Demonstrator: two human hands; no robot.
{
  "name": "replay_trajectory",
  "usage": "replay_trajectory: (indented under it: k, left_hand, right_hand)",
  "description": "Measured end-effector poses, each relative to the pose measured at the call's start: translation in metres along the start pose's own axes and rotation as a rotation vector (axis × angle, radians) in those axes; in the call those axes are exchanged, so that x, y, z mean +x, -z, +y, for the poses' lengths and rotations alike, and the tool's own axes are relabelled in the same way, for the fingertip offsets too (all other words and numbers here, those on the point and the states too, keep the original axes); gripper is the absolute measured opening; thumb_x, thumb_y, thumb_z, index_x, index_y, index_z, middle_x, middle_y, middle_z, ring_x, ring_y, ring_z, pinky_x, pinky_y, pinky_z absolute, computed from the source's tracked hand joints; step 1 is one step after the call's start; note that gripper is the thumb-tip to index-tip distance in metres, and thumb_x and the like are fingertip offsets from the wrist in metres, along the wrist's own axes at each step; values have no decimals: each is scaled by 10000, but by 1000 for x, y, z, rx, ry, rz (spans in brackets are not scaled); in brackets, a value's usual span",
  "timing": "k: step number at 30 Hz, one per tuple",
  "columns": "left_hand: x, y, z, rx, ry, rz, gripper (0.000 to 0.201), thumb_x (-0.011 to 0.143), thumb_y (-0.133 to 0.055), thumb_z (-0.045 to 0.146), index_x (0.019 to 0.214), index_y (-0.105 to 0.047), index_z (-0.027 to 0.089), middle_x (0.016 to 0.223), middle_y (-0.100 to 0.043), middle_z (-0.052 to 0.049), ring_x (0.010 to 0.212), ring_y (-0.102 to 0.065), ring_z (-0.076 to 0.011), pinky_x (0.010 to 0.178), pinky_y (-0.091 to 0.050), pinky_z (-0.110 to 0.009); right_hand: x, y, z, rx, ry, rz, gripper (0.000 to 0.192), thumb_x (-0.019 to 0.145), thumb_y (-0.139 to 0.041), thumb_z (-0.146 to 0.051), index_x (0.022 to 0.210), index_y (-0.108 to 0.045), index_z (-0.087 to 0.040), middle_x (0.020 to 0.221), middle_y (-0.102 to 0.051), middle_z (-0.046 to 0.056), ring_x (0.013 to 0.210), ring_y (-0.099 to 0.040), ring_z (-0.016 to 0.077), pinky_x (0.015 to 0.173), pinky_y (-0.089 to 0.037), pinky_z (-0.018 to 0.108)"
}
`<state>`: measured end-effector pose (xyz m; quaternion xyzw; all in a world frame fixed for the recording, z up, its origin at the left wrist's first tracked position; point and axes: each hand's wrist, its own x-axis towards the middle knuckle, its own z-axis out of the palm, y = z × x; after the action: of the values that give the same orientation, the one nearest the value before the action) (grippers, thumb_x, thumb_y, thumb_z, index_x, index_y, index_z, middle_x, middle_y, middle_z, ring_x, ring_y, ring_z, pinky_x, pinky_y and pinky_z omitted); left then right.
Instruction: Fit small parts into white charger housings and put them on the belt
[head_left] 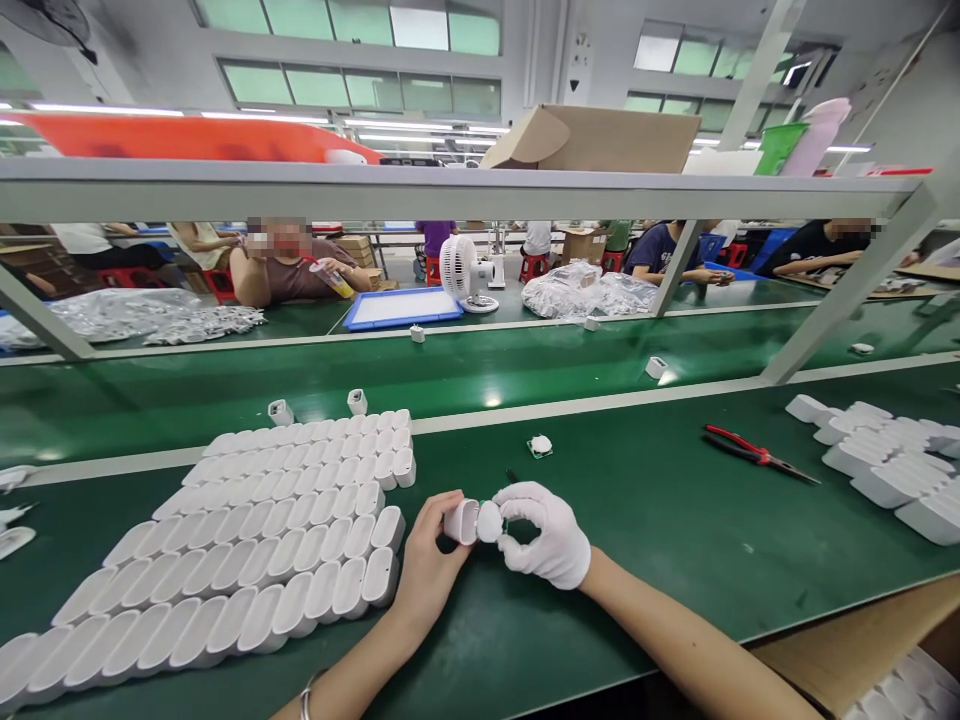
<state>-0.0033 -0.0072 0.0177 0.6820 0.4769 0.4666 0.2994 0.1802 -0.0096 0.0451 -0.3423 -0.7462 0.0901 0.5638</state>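
Observation:
My bare left hand [433,560] pinches a small white plastic housing [461,522], its open end turned to the right. In my right hand [547,535], which wears a white glove, is a small circuit board with a round white part [490,522], held between thumb and fingers right at the housing's opening. Whether the board touches the housing I cannot tell. A similar circuit board [540,446] lies on the green table just beyond my hands. Left of my left hand, many white housings [300,550] stand in tight rows.
Red-handled pliers [754,454] lie to the right, near more white housings [885,450]. A cardboard box [862,640] stands at the lower right. Loose housings rest on the green belt [510,375] beyond. A shelf [450,190] crosses overhead; several people sit behind it.

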Motion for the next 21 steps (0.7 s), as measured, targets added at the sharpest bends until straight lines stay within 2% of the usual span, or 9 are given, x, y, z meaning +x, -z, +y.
replay_trajectory:
  k: [10, 21]
  left_hand:
    - [-1, 1, 0, 18, -40, -6, 319, 746, -591, 135, 1035, -559, 266, 1157, -542, -39, 1088, -526, -231, 887, -468, -397]
    - [-3, 3, 4, 57, -75, -2, 371, 726, -544, 84, 1043, -564, 277, 1156, -543, -25, 1086, -527, -213, 914, -449, -378]
  right_hand:
    - [-4, -7, -2, 17, 41, -67, 292, 660, -590, -100, 916, -600, -241, 924, -679, 53, 820, -667, 172, 717, -572, 268]
    - [-6, -15, -3, -110, 156, 13, 332, 666, -549, -64, 958, -581, -218, 913, -668, 56, 810, -667, 157, 696, -574, 227]
